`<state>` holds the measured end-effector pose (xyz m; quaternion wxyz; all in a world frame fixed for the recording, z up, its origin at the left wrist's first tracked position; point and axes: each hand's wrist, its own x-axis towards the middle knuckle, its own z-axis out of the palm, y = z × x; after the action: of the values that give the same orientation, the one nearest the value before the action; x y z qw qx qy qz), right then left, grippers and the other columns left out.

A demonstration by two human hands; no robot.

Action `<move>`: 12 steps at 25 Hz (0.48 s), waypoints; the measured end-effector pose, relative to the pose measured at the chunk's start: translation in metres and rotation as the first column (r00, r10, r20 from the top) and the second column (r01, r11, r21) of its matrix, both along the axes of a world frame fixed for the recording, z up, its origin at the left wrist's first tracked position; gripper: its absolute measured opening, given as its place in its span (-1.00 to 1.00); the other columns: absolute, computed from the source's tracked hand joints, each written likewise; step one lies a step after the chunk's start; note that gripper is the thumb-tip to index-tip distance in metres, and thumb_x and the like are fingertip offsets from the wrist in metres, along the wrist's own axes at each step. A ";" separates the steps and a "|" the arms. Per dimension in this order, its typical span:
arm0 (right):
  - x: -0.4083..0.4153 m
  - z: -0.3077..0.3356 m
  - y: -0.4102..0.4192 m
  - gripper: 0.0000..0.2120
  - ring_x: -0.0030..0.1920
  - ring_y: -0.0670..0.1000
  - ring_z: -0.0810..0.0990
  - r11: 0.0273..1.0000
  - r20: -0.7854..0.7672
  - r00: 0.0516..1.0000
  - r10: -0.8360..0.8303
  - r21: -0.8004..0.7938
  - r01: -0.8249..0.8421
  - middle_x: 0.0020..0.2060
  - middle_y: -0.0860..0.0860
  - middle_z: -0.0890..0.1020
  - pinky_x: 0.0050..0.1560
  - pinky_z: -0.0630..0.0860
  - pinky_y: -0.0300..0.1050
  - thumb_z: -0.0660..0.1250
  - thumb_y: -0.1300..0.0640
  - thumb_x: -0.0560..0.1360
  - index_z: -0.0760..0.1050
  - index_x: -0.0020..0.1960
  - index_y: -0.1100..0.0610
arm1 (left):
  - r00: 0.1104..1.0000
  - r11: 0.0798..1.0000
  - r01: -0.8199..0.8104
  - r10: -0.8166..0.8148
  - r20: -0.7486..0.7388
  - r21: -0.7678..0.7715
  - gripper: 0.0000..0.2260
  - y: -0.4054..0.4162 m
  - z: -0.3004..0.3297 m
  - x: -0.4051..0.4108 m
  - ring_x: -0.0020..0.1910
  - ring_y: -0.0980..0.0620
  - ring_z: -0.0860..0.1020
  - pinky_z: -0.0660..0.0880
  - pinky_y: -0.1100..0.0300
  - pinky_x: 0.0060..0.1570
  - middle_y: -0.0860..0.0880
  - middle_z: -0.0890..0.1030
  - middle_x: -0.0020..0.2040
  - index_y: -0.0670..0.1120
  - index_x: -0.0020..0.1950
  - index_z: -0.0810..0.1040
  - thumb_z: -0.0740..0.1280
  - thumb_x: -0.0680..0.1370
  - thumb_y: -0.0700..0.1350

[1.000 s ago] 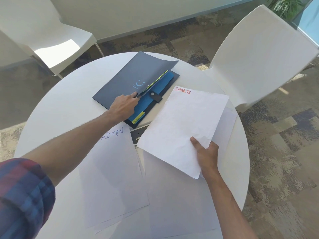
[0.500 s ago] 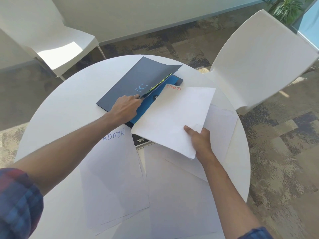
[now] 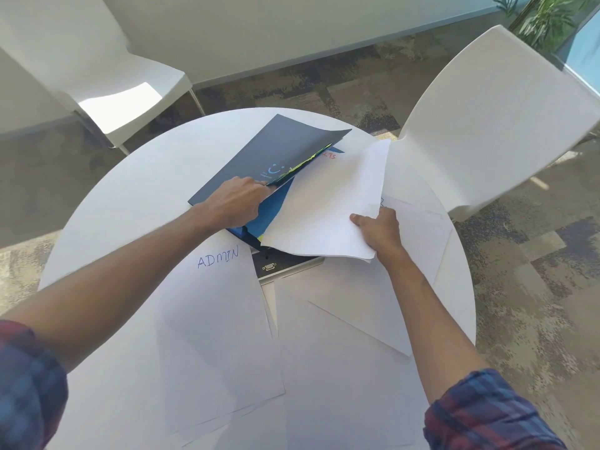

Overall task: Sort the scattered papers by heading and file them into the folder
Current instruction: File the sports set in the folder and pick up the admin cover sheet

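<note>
A dark grey folder (image 3: 259, 154) with a blue inside lies at the far side of the round white table (image 3: 123, 190). My left hand (image 3: 235, 201) holds its front cover lifted at the near edge. My right hand (image 3: 378, 230) grips the near right corner of a white sheet (image 3: 328, 203) with a red heading, partly hidden. That sheet's far edge sits under the raised cover, over the blue pocket. A sheet headed ADMIN (image 3: 217, 319) lies near me on the left.
More white sheets (image 3: 344, 368) overlap on the near and right part of the table. A small dark panel (image 3: 276, 264) is set in the table's middle. White chairs stand at the far left (image 3: 123, 102) and right (image 3: 493, 118). A plant (image 3: 552, 17) is at the top right.
My right hand has carried the red-headed sheet left and away from me, sliding its far edge under the lifted cover. My left hand has kept the cover raised.
</note>
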<state>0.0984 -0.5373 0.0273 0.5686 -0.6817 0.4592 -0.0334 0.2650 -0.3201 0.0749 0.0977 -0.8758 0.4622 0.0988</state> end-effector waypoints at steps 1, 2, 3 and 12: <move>0.003 0.001 0.000 -0.82 0.05 0.12 0.64 1.000 0.006 1.000 0.009 -0.004 -0.009 0.02 0.05 0.66 0.14 0.57 0.00 0.43 0.19 0.48 0.59 0.08 0.11 | 1.000 1.000 0.004 -0.004 -0.001 0.003 -0.50 0.000 0.001 -0.001 -0.42 0.01 0.29 0.15 0.15 -0.48 -0.06 0.51 -0.09 -0.07 0.45 0.38 0.14 0.53 -0.35; 0.006 0.002 0.001 -0.81 0.05 0.12 0.63 1.000 0.016 1.000 0.013 0.000 -0.013 0.01 0.05 0.65 0.11 0.56 -0.04 0.43 0.20 0.49 0.59 0.09 0.12 | 1.000 1.000 0.010 -0.010 0.002 0.006 -0.49 -0.001 0.002 -0.001 -0.42 0.01 0.29 0.14 0.16 -0.48 -0.08 0.57 0.00 -0.07 0.47 0.36 0.14 0.53 -0.35; 0.010 0.003 0.002 -0.81 0.05 0.11 0.62 1.000 0.026 1.000 0.013 0.007 -0.013 0.01 0.04 0.64 0.10 0.55 -0.06 0.42 0.21 0.49 0.59 0.11 0.13 | 1.000 1.000 0.019 -0.019 0.015 0.012 -0.49 -0.002 0.001 -0.002 -0.40 -0.02 0.31 0.15 0.16 -0.48 -0.08 0.59 0.11 -0.07 0.47 0.36 0.14 0.53 -0.34; 0.058 0.011 0.048 -0.88 -0.08 0.11 0.46 0.996 0.034 0.999 -0.041 0.081 0.038 -0.03 0.11 0.51 -0.10 0.45 -0.09 0.26 0.22 0.54 0.42 0.05 0.23 | 0.999 0.998 -0.004 0.001 0.043 0.067 -0.56 -0.024 -0.001 -0.027 -0.18 -0.11 0.49 0.23 0.16 -0.41 -0.05 0.56 0.26 -0.10 0.37 0.42 0.18 0.49 -0.30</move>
<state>0.1565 -0.4891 0.0385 0.6029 -0.6484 0.4632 -0.0383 0.2378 -0.3436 0.0738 0.1370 -0.8744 0.4555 0.0957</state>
